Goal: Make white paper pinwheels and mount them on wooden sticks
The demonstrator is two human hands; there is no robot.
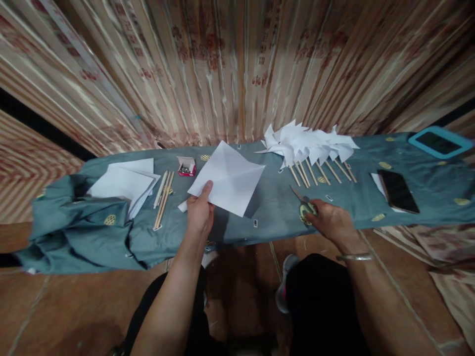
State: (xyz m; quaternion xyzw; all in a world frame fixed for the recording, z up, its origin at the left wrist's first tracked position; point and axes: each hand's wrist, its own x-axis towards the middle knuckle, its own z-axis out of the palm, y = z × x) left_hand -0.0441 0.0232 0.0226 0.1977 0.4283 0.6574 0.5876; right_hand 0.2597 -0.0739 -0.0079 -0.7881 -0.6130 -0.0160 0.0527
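My left hand (200,210) pinches a creased white square of paper (230,178) by its lower left edge, thumb on top. The sheet is tilted above the cloth and casts a shadow. My right hand (332,222) has its fingers closed on the green handles of a pair of scissors (307,210), whose blades point up and left. Beyond the scissors lie several white paper pinwheels (304,143) in an overlapping row, their wooden sticks (322,172) toward me. A small red and white box (186,167) of shiny metal pins or tacks stands open left of the sheet.
A stack of white paper (124,183) and several loose sticks (163,200) lie on the left of the narrow cloth-covered table (270,227). On the right are a dark phone (399,192) over white paper and a blue-framed device (440,142). A curtain (237,74) hangs behind.
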